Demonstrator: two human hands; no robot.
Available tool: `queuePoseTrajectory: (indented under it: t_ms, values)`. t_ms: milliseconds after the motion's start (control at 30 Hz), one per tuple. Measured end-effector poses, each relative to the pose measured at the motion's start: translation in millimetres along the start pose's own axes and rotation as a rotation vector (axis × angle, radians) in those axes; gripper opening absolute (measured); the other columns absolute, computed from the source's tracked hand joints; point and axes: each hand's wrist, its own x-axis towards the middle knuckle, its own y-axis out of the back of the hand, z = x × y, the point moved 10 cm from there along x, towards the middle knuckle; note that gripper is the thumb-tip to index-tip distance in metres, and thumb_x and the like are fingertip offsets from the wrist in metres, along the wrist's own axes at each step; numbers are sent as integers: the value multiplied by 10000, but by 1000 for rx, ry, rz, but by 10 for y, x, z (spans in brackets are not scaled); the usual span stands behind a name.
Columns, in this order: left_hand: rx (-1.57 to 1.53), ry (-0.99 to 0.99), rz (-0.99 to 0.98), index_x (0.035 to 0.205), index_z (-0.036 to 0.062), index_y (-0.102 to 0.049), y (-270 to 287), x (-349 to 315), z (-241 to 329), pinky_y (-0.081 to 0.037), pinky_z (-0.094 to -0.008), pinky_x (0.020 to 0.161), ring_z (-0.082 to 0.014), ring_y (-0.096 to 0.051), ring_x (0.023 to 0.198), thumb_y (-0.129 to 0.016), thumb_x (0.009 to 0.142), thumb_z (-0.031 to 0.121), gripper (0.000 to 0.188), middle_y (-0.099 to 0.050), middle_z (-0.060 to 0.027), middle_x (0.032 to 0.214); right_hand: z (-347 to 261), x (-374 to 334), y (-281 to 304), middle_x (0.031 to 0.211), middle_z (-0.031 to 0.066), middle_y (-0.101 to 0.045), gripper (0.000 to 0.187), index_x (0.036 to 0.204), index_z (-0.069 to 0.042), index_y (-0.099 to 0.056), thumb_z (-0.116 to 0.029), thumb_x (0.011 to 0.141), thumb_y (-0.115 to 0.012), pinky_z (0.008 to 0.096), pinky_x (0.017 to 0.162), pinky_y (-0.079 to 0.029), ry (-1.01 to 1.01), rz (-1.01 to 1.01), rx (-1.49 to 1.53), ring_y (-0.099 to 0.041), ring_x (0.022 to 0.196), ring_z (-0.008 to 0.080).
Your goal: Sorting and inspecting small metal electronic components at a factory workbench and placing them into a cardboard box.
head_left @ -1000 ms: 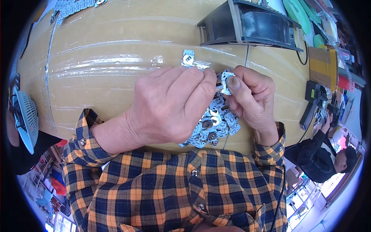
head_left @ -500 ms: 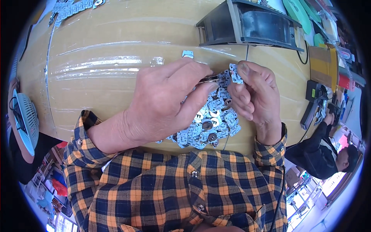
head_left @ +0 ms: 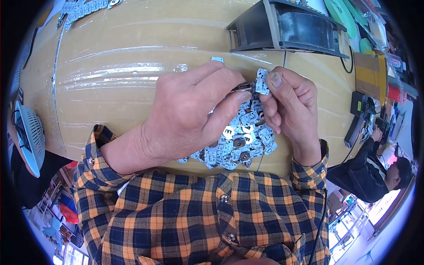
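On my head view the right hand (head_left: 291,106) has a firm pinch: thumb and forefinger grasp a small pale board (head_left: 262,81) by its right-hand edge, the plate tipped up off the table (head_left: 115,97). Its other fingers curl loosely below that grip. Just left of the board, I have the left hand (head_left: 187,115), back turned up, with thumb and index closed on a small dark piece (head_left: 242,87) — slim, with a shiny edge, though too covered by fingers for me to say what it is. Whether that piece touches the board I can't tell.

Beneath both grips, and spreading toward the wearer's plaid shirt (head_left: 176,207), lies a heap of similar boards (head_left: 218,154); a few carry round discs (some dark brown, some silvery). The left hand hides part of it from me. Just beyond the left hand's knuckles, one loose board (head_left: 217,58) peeks out, partly covered.

Farther out past the right-hand grip stands a black housing (head_left: 304,31), open-framed, and well to the right of that hand I see a cardboard box (head_left: 370,77). Beyond it, nearer the wearer's side, a co-worker (head_left: 369,176) in dark clothes sits apart. Far to the left of the left hand there's a pale blue perforated basket (head_left: 33,137).
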Motion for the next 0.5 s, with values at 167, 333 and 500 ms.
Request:
queuePoseTrajectory:
  t_ms: [167, 333, 500]
  values:
    - [103, -52, 4, 865, 19, -619, -31, -12, 31, -442, -342, 456, -240, -593, 560, -730, 749, 61, 165, -562, -78, 705, -85, -44, -51, 545, -5, -493, 345, 758, -6, -548, -230, 1012, -485, 178, 355, -293, 75, -1, -158, -397, 389, 29]
    - [145, -139, -8, 944, -29, -649, -30, -20, 117, -436, -314, 476, -234, -592, 566, -743, 722, 16, 245, -610, -109, 739, -180, -69, -57, 557, -15, -512, 311, 760, -8, -567, -203, 993, -497, 176, 387, -285, 157, 14, -271, -402, 410, 16]
    - [198, -174, 8, 953, -29, -650, -17, -54, 138, -452, -315, 481, -237, -605, 583, -759, 688, 16, 290, -611, -112, 749, -297, -102, -105, 576, -24, -521, 267, 795, 5, -600, -175, 971, -510, 174, 411, -290, 356, -11, -449, -406, 439, -1]
